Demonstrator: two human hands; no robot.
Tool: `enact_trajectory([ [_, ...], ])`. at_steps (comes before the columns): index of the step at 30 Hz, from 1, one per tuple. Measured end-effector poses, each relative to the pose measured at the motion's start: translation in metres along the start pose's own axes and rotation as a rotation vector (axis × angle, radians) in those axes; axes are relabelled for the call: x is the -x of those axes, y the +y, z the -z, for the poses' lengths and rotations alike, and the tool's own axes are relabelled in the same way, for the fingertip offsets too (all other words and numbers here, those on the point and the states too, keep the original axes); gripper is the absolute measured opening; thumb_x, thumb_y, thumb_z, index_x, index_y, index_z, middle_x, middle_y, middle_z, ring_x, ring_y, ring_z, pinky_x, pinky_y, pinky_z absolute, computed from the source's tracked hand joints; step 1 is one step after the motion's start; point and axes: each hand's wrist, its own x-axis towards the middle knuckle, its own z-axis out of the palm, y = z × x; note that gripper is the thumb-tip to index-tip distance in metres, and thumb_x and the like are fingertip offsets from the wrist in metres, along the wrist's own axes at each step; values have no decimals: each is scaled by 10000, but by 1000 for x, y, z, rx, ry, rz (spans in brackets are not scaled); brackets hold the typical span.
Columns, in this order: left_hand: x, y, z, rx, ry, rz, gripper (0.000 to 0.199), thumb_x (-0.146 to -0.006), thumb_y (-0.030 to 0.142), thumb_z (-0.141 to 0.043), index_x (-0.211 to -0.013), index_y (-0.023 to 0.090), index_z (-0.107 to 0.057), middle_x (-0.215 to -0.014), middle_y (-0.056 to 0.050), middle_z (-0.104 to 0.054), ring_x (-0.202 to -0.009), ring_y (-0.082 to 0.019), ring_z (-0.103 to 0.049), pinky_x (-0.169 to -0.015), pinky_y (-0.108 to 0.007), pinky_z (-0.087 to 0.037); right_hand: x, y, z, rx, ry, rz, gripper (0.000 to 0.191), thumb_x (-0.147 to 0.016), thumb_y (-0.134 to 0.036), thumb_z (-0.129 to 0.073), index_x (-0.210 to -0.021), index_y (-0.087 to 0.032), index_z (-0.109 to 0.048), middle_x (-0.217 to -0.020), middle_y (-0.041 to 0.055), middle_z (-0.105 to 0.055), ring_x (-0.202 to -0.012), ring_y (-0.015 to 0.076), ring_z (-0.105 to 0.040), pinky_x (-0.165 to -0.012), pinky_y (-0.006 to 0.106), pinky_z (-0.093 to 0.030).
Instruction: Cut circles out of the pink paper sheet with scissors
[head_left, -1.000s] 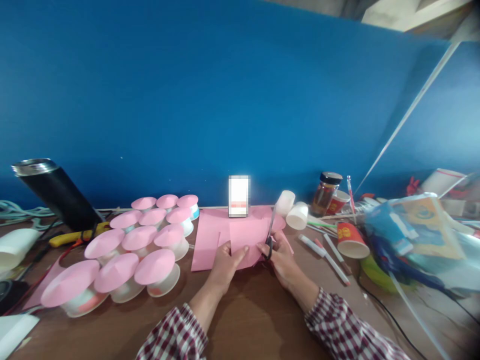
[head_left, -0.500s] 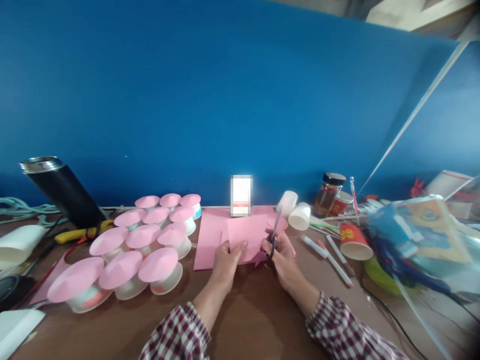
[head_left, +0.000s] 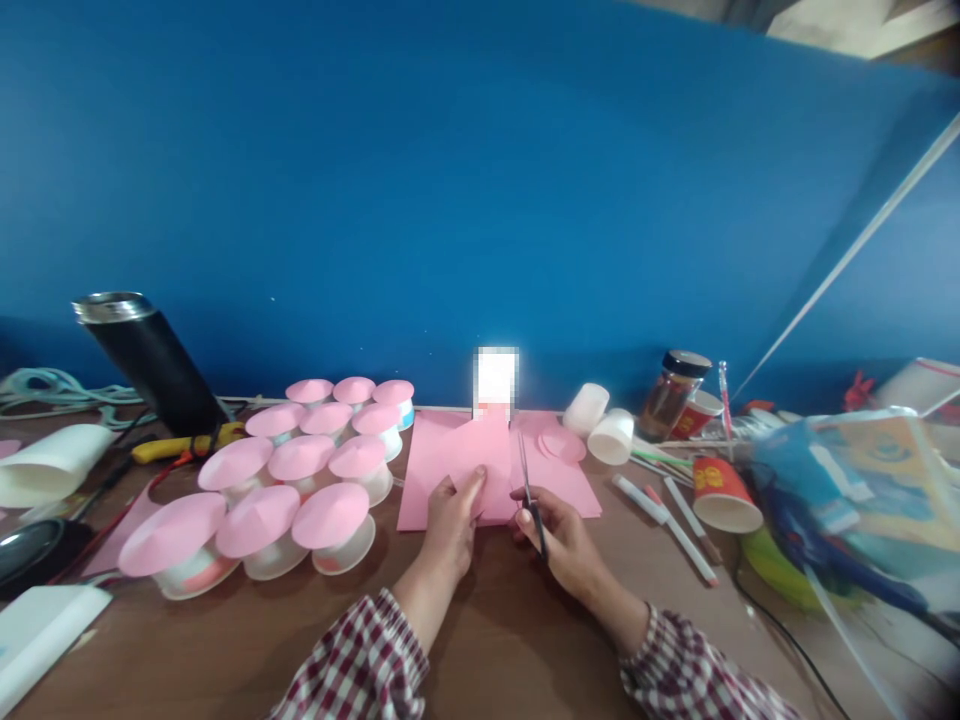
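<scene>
My left hand (head_left: pixel 454 520) pinches a piece of pink paper (head_left: pixel 469 450) between thumb and fingers, held above larger pink sheets (head_left: pixel 424 460) on the table. My right hand (head_left: pixel 559 540) is closed around the handles of a pair of scissors (head_left: pixel 527 480), whose blades point up and away from me, just right of the held piece. Pink paper discs (head_left: pixel 562 444) lie on the sheets at the right. To the left, several paper cups stand in rows, each topped with a shallow pink paper cone (head_left: pixel 330 515).
White cups (head_left: pixel 611 437), markers (head_left: pixel 686 540), a red paper cup (head_left: pixel 726 495) and a brown jar (head_left: pixel 675 395) lie or stand at the right, beside a plastic bag (head_left: pixel 847 480). At left are a black flask (head_left: pixel 154 360) and yellow-handled pliers (head_left: pixel 169 448). A blue panel (head_left: pixel 480 200) rises behind.
The pink piece has turned and tilted in my left hand. My right hand has drawn the scissors slightly back from its edge, blades now leaning left. The whole view has shifted a little.
</scene>
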Motion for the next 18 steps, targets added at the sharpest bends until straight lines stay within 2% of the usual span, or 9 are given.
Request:
enact_trajectory([
  [5, 2, -2, 0, 2, -49, -22, 316, -615, 391, -760, -715, 160, -571, -674, 0, -636, -625, -137, -590, -594, -256, -443, 1, 0, -3, -8, -17, -31, 373, -822, -448, -617, -1066, -169, -576, -694, 10, -612, -589, 139, -567, -515, 233, -424],
  [10, 4, -1, -2, 1, -85, -70, 352, -606, 402, -760, -786, 126, -636, -655, -23, -639, -582, -141, -574, -593, -273, -449, 0, 1, -4, -32, -19, -30, 355, -827, -444, -612, -1051, -172, -566, -690, 8, -623, -573, 127, -561, -517, 229, -429],
  [18, 2, -6, 1, -11, -131, -112, 311, -641, 376, -747, -791, 130, -630, -635, -9, -628, -576, -138, -568, -586, -266, -440, -1, -1, -5, -35, 2, -43, 375, -803, -473, -626, -1007, -166, -561, -664, 9, -618, -551, 133, -561, -500, 238, -429],
])
